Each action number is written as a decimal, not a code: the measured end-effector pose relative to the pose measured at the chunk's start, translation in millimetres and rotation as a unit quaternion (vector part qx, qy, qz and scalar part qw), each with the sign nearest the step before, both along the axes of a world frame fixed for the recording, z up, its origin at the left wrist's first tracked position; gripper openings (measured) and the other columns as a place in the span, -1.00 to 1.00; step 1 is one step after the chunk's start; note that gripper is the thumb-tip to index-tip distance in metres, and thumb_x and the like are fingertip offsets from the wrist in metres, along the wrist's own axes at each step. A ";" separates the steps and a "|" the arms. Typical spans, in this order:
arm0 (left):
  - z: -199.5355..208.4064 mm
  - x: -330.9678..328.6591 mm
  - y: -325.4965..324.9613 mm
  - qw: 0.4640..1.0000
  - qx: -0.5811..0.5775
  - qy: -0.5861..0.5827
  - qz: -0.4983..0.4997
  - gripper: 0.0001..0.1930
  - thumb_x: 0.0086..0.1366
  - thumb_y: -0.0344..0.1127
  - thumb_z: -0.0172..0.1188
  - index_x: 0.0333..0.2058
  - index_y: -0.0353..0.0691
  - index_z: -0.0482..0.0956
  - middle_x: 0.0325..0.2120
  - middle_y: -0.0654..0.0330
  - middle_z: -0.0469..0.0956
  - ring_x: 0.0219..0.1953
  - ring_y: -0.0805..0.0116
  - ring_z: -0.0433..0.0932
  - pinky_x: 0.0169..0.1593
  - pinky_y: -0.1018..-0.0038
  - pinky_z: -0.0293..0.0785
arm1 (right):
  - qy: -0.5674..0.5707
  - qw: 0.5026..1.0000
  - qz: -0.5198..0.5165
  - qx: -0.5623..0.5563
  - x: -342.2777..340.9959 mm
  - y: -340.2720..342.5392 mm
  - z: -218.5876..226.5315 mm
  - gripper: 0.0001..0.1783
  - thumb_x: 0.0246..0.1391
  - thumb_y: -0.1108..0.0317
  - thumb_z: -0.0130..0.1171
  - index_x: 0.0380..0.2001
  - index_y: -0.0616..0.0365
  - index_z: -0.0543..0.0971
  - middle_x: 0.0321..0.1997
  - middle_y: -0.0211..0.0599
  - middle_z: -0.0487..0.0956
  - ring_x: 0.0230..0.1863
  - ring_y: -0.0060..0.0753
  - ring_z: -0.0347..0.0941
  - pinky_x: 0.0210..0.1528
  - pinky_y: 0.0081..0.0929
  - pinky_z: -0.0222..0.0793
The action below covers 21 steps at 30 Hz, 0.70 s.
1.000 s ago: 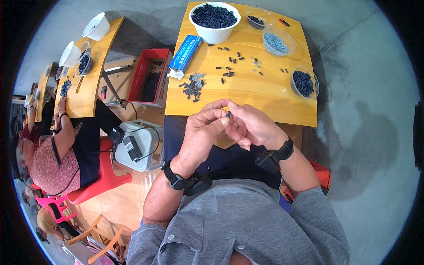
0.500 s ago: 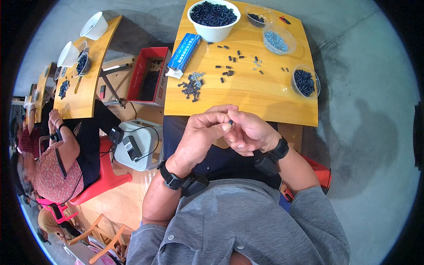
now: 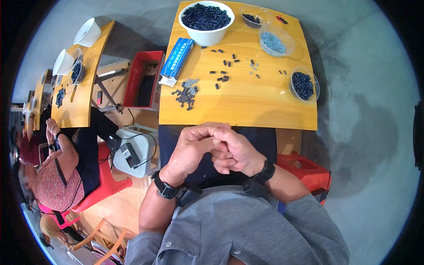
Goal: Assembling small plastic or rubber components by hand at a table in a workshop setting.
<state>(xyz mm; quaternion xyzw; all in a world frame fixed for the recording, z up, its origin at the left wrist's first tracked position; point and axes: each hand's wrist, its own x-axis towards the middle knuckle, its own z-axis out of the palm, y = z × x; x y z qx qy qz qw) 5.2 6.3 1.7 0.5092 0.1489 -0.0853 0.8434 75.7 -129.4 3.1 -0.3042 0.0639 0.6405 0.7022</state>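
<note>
My left hand point(image 3: 194, 148) and my right hand point(image 3: 237, 152) meet in front of the table's near edge, fingers closed and pressed together. What they hold is hidden between the fingertips. Beyond them, on the yellow wooden table point(image 3: 247, 108), lies a small heap of dark parts point(image 3: 189, 96) with some shiny little pieces beside it. Several short black plastic pieces point(image 3: 225, 78) are scattered over the middle of the tabletop, near a few tiny clear or silvery bits point(image 3: 253, 67).
A white bowl point(image 3: 204, 39) full of black pieces stands at the back, beside a blue box point(image 3: 178, 59). Clear tubs point(image 3: 289, 47) hold silvery and dark parts along the right. Red stool point(image 3: 304, 170) at right, grey stool point(image 3: 143, 164) at left. Another person point(image 3: 59, 176) sits left.
Both hands have come down and slightly left, away from the table edge. A small dark piece that showed between the fingertips is now covered. My view has shifted a little.
</note>
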 end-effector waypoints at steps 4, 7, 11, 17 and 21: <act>-8.0 4.7 -9.3 1.000 0.001 0.010 0.017 -0.80 0.22 -0.57 0.05 -0.20 -0.36 0.58 -0.22 0.20 0.57 -0.24 0.52 0.52 -0.14 0.56 0.49 | -0.023 0.999 0.027 -0.038 8.2 -5.8 -6.6 -0.51 0.21 0.01 -0.08 -0.73 -0.03 0.20 -0.86 -0.65 0.05 -0.91 -0.73 0.04 -0.84 -0.58 0.22; -12.7 14.9 -20.6 0.996 -0.065 -0.057 0.015 -0.73 0.25 -0.52 0.09 -0.05 -0.35 0.48 -0.21 0.21 0.55 -0.20 0.48 0.52 -0.04 0.54 0.44 | -0.257 0.956 -0.033 -0.134 31.0 -29.9 -1.4 -0.53 0.20 0.04 -0.05 -0.71 0.07 0.34 -0.83 -0.61 0.16 -0.86 -0.69 0.13 -0.79 -0.64 0.20; -26.8 18.3 -23.7 0.998 0.018 0.006 0.068 -0.72 0.22 -0.52 0.12 -0.08 -0.38 0.48 -0.23 0.16 0.55 -0.18 0.44 0.52 -0.03 0.52 0.43 | -0.518 0.772 -0.167 -0.330 99.8 -82.8 3.4 -0.56 0.14 0.10 0.02 -0.71 0.16 0.39 -0.75 -0.46 0.32 -0.72 -0.63 0.29 -0.66 -0.60 0.27; -57.3 20.6 -7.3 0.986 0.127 0.099 0.043 -0.72 0.20 -0.46 0.15 -0.11 -0.44 0.49 -0.26 0.11 0.55 -0.25 0.42 0.52 -0.04 0.50 0.44 | -0.733 0.417 -0.043 -0.536 181.9 -145.7 -16.4 -0.57 0.06 0.05 0.07 -0.52 0.29 0.52 -0.56 0.00 0.54 -0.46 -0.02 0.50 -0.35 -0.20 0.38; -71.4 35.2 -1.8 0.985 0.114 0.117 0.047 -0.72 0.21 -0.44 0.13 -0.12 -0.46 0.47 -0.32 0.13 0.52 -0.30 0.41 0.51 -0.17 0.45 0.54 | -0.729 0.353 0.003 -0.586 189.6 -142.9 -21.5 -0.59 0.04 0.03 0.08 -0.48 0.23 0.55 -0.47 0.07 0.55 -0.34 0.09 0.51 -0.32 -0.10 0.38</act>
